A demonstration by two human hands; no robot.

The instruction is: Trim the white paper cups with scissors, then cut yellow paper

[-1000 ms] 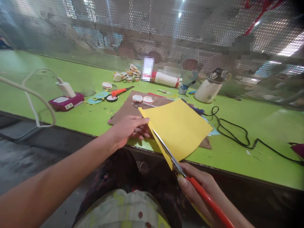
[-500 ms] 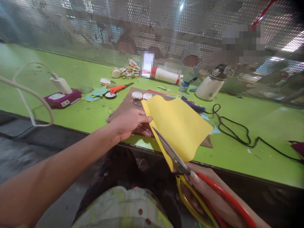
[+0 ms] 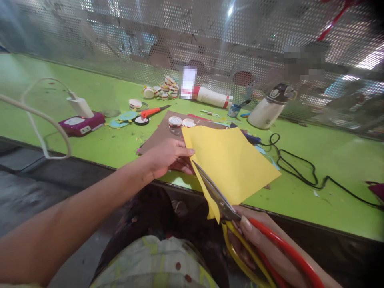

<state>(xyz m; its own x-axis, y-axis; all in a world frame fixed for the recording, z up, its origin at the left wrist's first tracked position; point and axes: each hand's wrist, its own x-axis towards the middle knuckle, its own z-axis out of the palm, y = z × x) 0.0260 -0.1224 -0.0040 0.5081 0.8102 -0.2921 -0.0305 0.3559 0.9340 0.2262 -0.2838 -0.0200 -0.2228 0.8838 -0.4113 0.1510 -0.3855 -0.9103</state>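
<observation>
A yellow sheet of paper [image 3: 231, 160] is pinched at its left edge by my left hand [image 3: 172, 156], thumb on top and fingers beneath. My right hand [image 3: 258, 228] grips a pair of scissors [image 3: 222, 200] with red and yellow handles. Their blades lie nearly together along the sheet's near-left side, tips close to my left thumb. A narrow strip hangs off to the left of the blades, partly cut from the sheet. Under the paper lies a brown board [image 3: 159, 134], largely covered.
The green table [image 3: 120, 156] holds a purple power socket [image 3: 82, 124] with a white charger, an orange-handled cutter [image 3: 151, 112], a white bottle [image 3: 267, 108] and small round pieces [image 3: 175, 121]. A black cable [image 3: 300, 160] trails right. Perforated metal [image 3: 210, 40] stands behind.
The scissor blades have closed further along the paper, and the cut strip now droops away to the left. The sheet has flattened and its right corner reaches farther right.
</observation>
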